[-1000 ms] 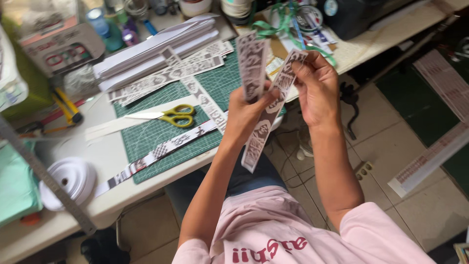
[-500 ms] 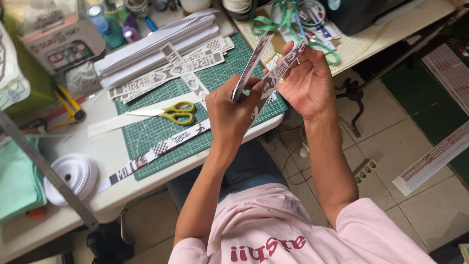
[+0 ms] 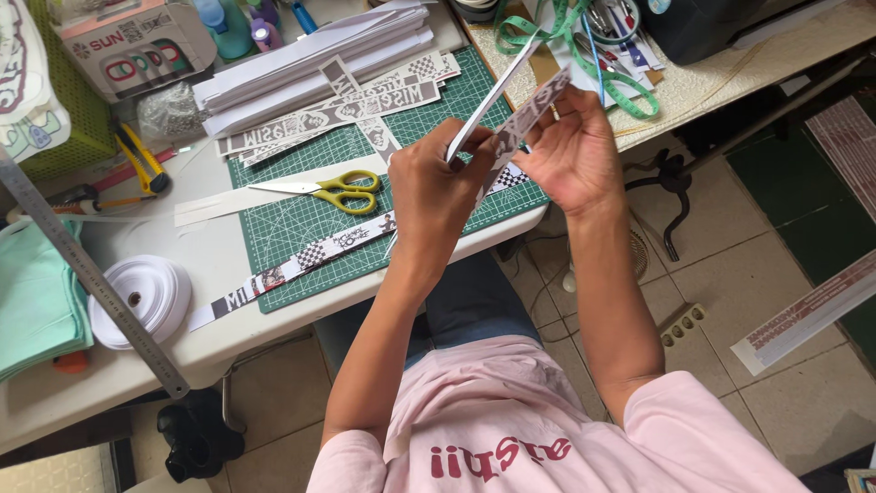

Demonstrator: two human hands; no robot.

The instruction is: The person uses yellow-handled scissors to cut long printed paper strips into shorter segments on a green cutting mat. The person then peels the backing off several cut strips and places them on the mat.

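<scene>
The left hand and right hand are both pinching a bundle of printed paper strips above the green cutting mat, and a loosening pinch could probably let strips slide out and scatter.

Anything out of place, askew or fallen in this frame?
One printed paper strip lies on the tiled floor to the person's right, away from the strips on the green cutting mat. A metal ruler overhangs the table's front edge. The left hand and right hand hold printed strips normally.
</scene>
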